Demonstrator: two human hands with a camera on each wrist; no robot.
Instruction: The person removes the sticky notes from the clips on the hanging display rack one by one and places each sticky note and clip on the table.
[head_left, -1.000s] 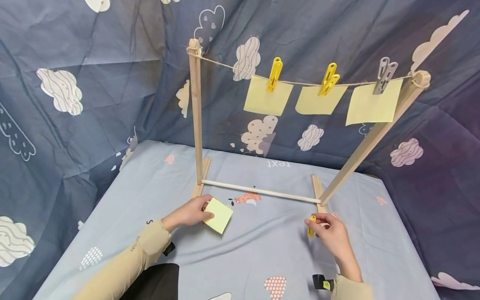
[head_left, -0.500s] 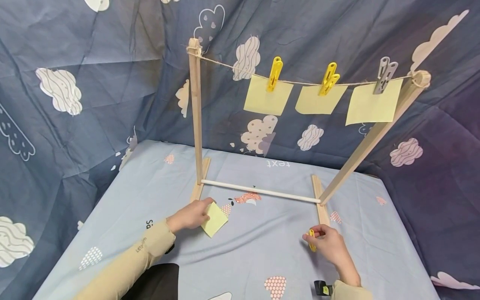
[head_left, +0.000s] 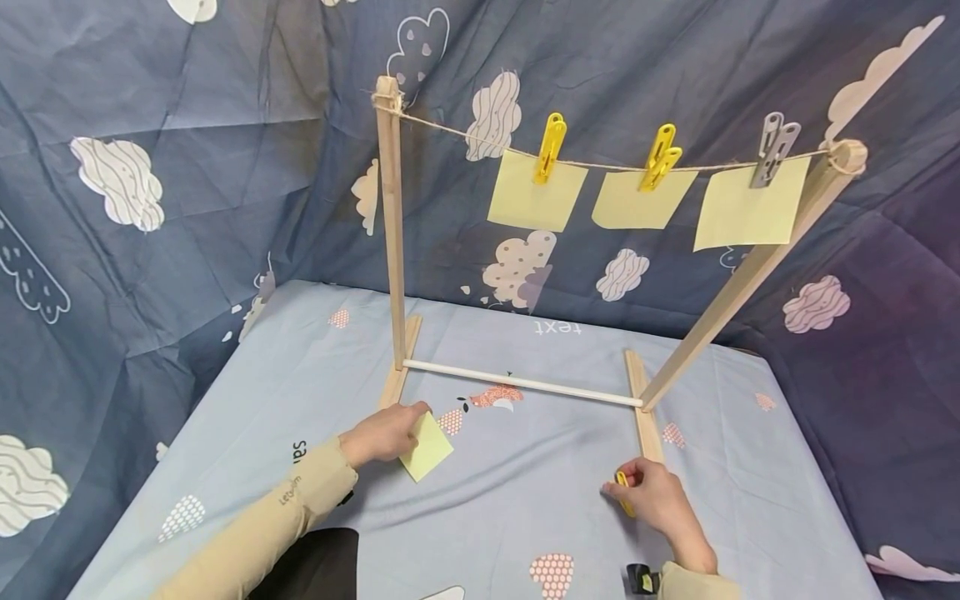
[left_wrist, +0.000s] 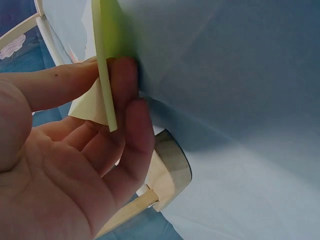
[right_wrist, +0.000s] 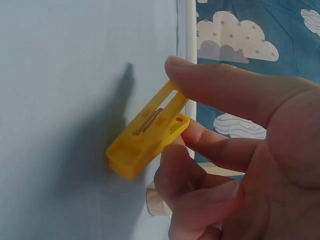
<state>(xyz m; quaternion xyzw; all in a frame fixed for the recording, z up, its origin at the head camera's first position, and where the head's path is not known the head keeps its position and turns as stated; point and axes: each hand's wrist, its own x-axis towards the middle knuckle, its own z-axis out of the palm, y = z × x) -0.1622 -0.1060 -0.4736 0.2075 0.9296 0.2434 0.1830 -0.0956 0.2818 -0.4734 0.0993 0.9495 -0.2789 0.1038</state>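
My left hand (head_left: 384,433) grips a pale yellow sticky-note pad (head_left: 427,450) low over the cloth, near the stand's left foot. In the left wrist view the pad (left_wrist: 102,60) appears edge-on, with the thumb on one side and fingers behind; a sheet (left_wrist: 91,105) curls away from it on the thumb side. On the right, my right hand (head_left: 656,496) pinches a yellow clothespin (right_wrist: 150,130) by its handle end between thumb and fingers, its jaws pointing away from the palm. Three yellow notes hang from a string (head_left: 450,131), held by two yellow clothespins and one grey clothespin (head_left: 775,150).
A wooden stand rises ahead, with a left post (head_left: 392,225), a slanting right post (head_left: 750,275) and a white bar (head_left: 517,383) low between them. Pale blue cloth (head_left: 510,500) covers the table. Dark cloud-patterned fabric (head_left: 225,208) hangs behind and at the sides.
My right hand has moved down toward me with the clothespin. The left hand has lowered slightly toward me with the pad, which has turned. The hanging notes stay as they were.
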